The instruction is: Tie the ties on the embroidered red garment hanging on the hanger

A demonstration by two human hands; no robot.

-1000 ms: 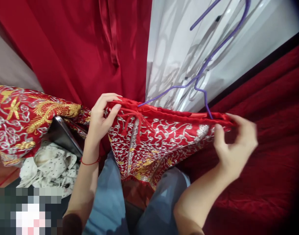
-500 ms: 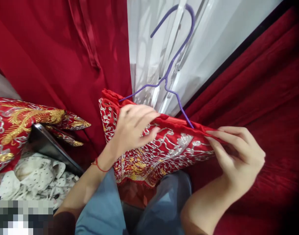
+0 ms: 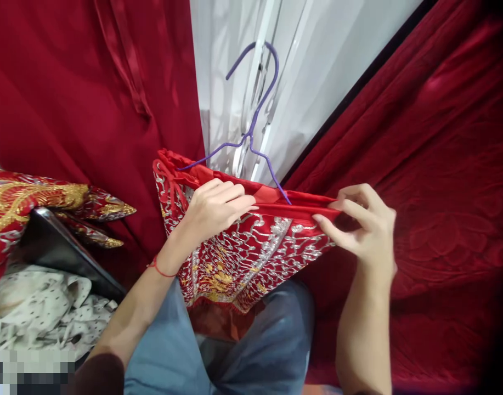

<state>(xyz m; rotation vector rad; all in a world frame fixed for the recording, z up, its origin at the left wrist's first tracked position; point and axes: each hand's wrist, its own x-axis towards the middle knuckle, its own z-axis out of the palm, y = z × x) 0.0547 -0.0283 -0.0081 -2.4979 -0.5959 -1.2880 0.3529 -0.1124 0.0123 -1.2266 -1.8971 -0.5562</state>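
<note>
A red skirt (image 3: 230, 263) with silver and gold embroidery hangs in front of me, its waistband stretched between my hands. My left hand (image 3: 214, 211) grips the front edge of the waistband near its middle, fingers folded over the top. At the right end, my right hand (image 3: 360, 222) pinches the waistband between thumb and fingers. A purple wire hanger (image 3: 251, 131) stands up out of the waist opening, with both lower arms running down inside the fabric. Red ties dangle at the skirt's left end.
Red cloth (image 3: 148, 66) hangs at the left and a dark red patterned curtain (image 3: 448, 236) at the right, with white sheer fabric between. Lower left are another gold-embroidered red garment (image 3: 70, 195), a dark flat panel (image 3: 74, 247) and white dotted cloth (image 3: 41, 307).
My left hand has closed onto the waistband from a looser, blurred pose. My right hand, the skirt and the hanger now appear farther left, the hanger's hook lower in view.
</note>
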